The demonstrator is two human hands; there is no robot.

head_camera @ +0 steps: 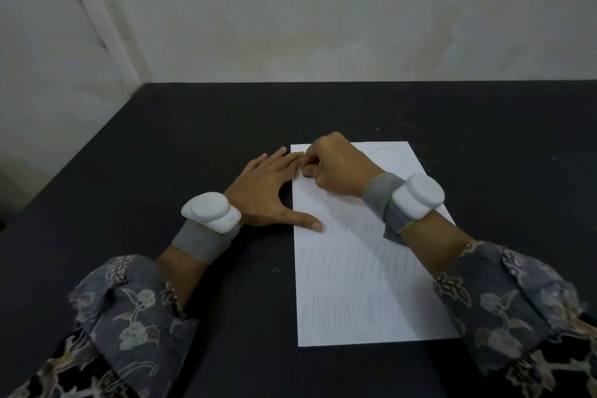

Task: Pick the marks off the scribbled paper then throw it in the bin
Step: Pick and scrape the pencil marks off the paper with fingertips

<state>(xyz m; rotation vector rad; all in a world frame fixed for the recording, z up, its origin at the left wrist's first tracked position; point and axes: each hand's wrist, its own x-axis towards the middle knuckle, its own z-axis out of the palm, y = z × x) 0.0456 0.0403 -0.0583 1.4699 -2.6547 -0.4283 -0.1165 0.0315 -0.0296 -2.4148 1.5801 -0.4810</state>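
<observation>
While erasing goes on: the paper (355, 268) lies flat on the dark table (193, 139), long edge running near to far, right of centre.
Marks: faint pencil strokes in rows cover the near and middle parts; the far strip looks mostly bare, so the rubbing seems only begun.
Left hand (268, 194): fingers straight and spread, resting at the sheet's left edge, thumb on the paper, pinning it down and holding nothing.
Right hand (336, 168): curled at the far left corner, fingertips bunched as if pinching something small; an eraser is likely, but it is hidden and cannot be confirmed.
Wrists: each carries a grey band with a white device (210, 212).
Sleeves: dark floral fabric, the right one over the sheet's near right corner.
Bin: not in view.
Handling: the sheet is thin, light and floppy; it will likely slide or buckle under rubbing unless held flat close to the stroke, and it creases or tears easily.
Hold: press beside the worked spot for erasing; later, pinch an edge or corner to lift it, or crumple it for the bin.
</observation>
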